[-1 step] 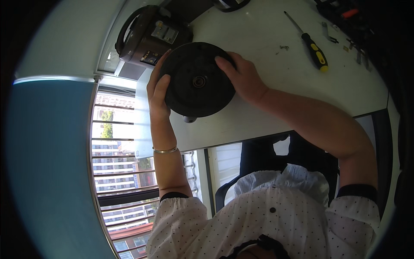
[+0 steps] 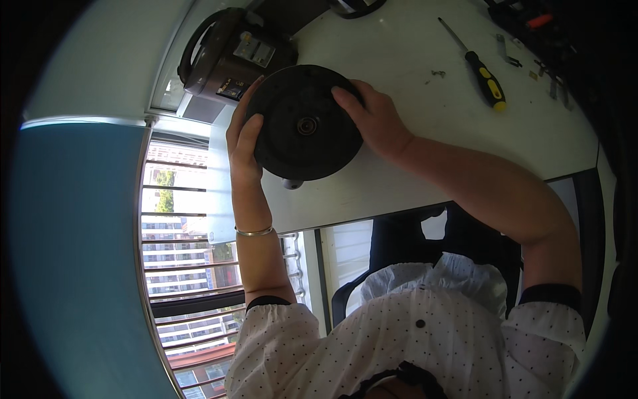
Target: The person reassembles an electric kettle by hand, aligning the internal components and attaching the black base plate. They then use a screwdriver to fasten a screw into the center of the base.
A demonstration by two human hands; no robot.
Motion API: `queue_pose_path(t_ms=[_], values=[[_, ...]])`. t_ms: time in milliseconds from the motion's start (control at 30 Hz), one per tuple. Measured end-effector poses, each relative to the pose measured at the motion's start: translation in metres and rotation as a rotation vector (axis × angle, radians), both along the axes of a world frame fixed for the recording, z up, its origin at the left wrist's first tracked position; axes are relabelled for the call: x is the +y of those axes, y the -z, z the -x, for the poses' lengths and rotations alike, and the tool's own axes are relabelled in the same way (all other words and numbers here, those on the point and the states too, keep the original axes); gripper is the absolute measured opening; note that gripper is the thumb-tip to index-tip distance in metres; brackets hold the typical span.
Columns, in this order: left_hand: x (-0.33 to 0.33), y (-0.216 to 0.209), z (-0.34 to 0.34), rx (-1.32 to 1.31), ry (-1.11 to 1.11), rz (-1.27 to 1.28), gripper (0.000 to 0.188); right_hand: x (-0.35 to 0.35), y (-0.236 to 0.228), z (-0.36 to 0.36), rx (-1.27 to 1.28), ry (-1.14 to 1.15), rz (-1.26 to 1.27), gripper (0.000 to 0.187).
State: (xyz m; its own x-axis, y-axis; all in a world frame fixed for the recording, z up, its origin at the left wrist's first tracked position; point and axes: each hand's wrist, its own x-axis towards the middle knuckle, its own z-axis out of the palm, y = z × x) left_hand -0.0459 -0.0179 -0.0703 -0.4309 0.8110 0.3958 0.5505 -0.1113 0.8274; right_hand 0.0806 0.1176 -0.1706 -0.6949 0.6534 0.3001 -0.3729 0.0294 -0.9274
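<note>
Both hands hold a round black disc-shaped appliance part above the white table, its flat face turned up. A small ringed socket shows at its centre. A small rounded knob sticks out beneath its near edge. My left hand is wrapped round the left rim, fingers on the side. My right hand grips the right rim, with the thumb lying on the upper face. The right fingers under the disc are hidden. A yellow and black screwdriver lies on the table to the right.
At the far left stands a brown appliance with a handle. Small metal bits lie on the white table. Further right are a metal bracket and dark tools with a red part. A barred window is on the left.
</note>
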Motion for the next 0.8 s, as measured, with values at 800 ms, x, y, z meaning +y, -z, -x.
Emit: queue_pose_path(t_ms=[800], values=[[0.003,-0.008,-0.016,-0.060,-0.206,-0.012,0.054,0.005,0.001,0.006,0.004,0.019,0.066,0.054]])
